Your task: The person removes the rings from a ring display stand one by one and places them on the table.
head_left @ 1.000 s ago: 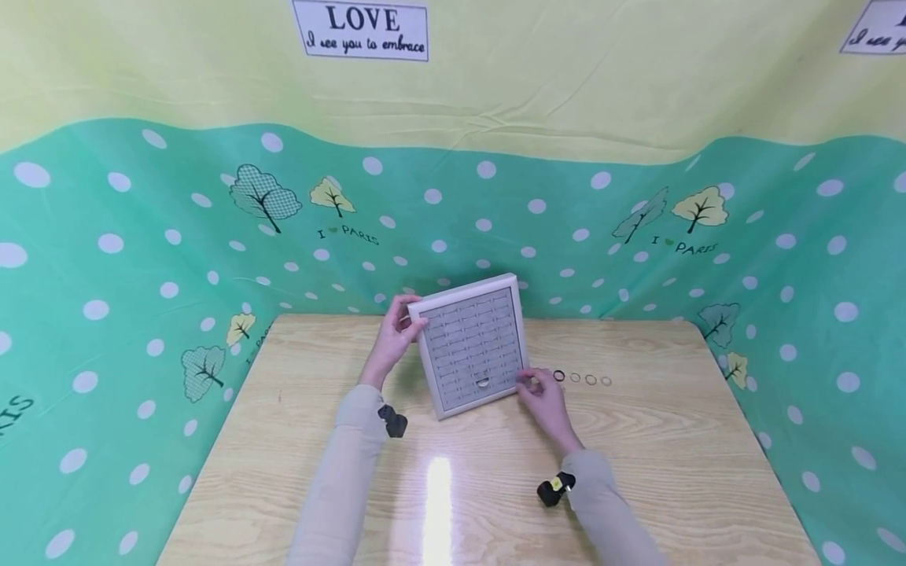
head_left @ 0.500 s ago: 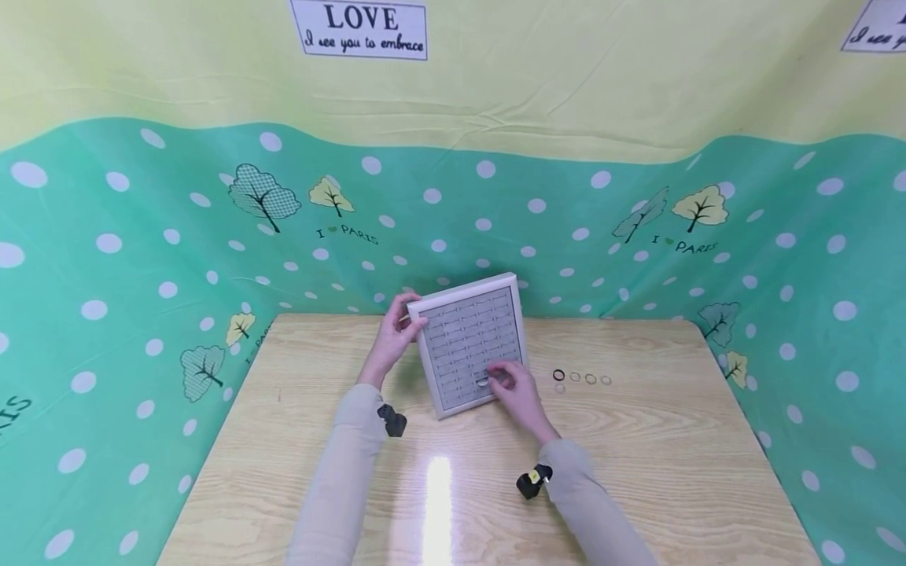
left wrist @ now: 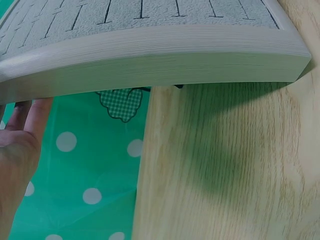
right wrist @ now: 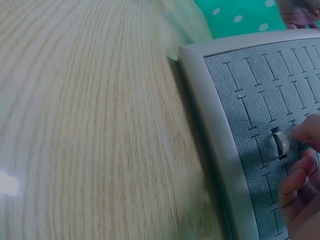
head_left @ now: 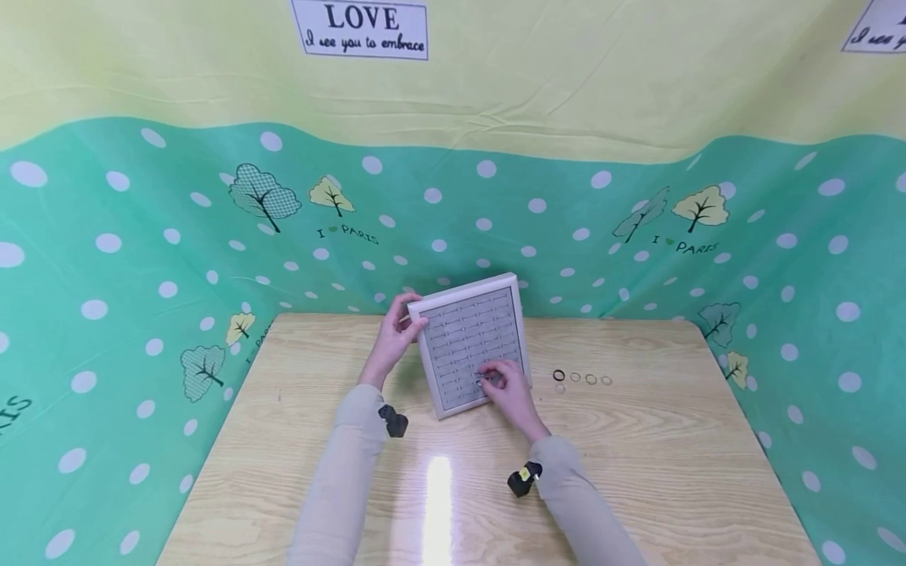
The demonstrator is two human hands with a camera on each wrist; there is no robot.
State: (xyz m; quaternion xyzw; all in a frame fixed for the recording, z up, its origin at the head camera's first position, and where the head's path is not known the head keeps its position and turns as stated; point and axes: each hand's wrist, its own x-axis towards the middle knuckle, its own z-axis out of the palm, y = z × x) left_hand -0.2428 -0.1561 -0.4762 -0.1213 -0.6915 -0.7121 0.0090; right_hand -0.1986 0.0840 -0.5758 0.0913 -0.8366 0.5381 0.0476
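Note:
A ring display tray [head_left: 470, 334] with a pale frame and grey slotted padding leans at a slant on the table. Its upper left corner is held by my left hand [head_left: 392, 334], thumb over the front and fingers behind. In the left wrist view, fingers [left wrist: 37, 120] reach behind the frame. My right hand [head_left: 513, 397] is at the lower part of the padding, its thumb and curled fingers pinching at a silver ring [right wrist: 281, 143] that stands in a slot. The thumb tip [right wrist: 305, 132] is right beside the ring and partly covers the slots around it.
To the right of the tray, a black ring [head_left: 559, 376] lies on the wooden table [head_left: 672, 440] with several thin pale rings [head_left: 591, 379]. A green dotted cloth [head_left: 488, 212] hangs behind and along both sides. Light glares off the table's front [head_left: 438, 503].
My right hand has moved left from the tray's right edge to the silver ring, uncovering the loose rings on the table. My left hand and the tray have stayed in place.

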